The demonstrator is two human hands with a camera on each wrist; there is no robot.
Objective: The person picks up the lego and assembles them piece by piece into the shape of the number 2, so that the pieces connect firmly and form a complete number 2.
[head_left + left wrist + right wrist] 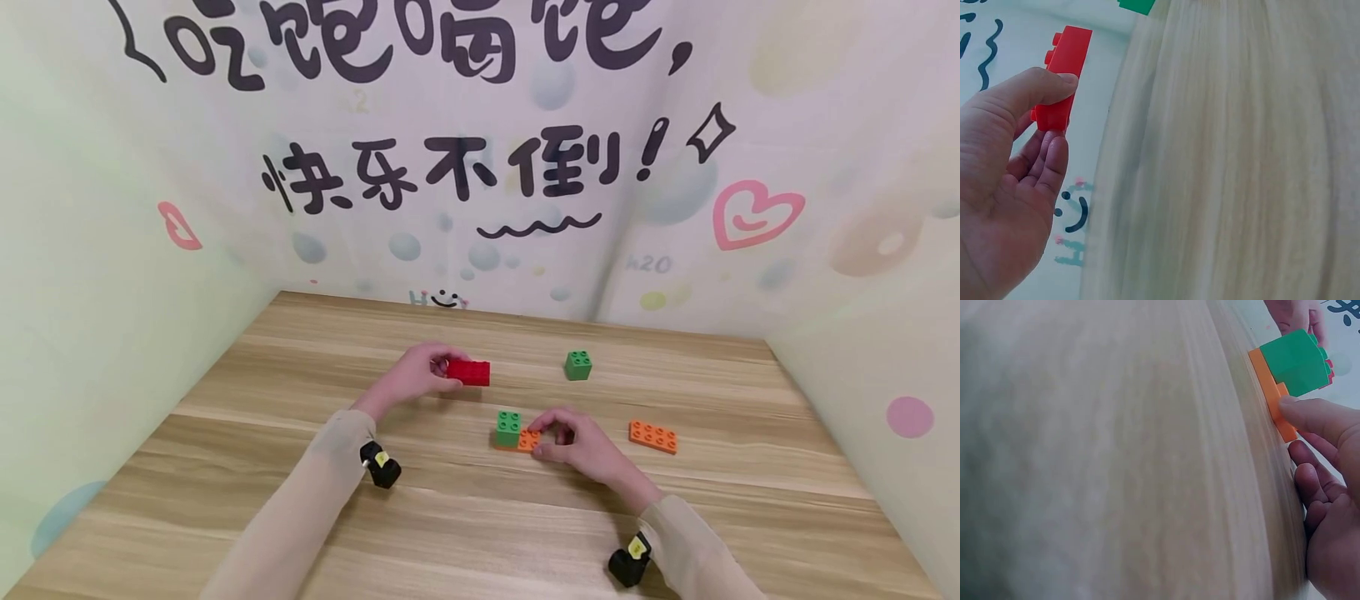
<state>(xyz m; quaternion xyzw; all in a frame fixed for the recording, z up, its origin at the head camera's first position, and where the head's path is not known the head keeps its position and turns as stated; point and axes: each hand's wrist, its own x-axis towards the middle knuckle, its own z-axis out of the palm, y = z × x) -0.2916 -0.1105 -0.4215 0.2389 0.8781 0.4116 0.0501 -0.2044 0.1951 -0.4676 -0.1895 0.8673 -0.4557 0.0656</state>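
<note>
My left hand [420,372] pinches a red toy brick [469,372] by its left end, with the thumb across its side in the left wrist view [1067,75]. The brick is held a little above the wooden table. Farther right and nearer to me, my right hand [577,446] grips the right end of a flat orange brick [529,440] between thumb and fingers. A green brick [507,427] stands on the left half of that orange brick. In the right wrist view the thumb presses the orange brick [1272,397] beside the green block [1294,362].
Another green brick [578,365] stands on the table [450,533] toward the back. A second flat orange brick [652,436] lies to the right of my right hand. A printed wall sheet [360,267] rises behind the table's far edge.
</note>
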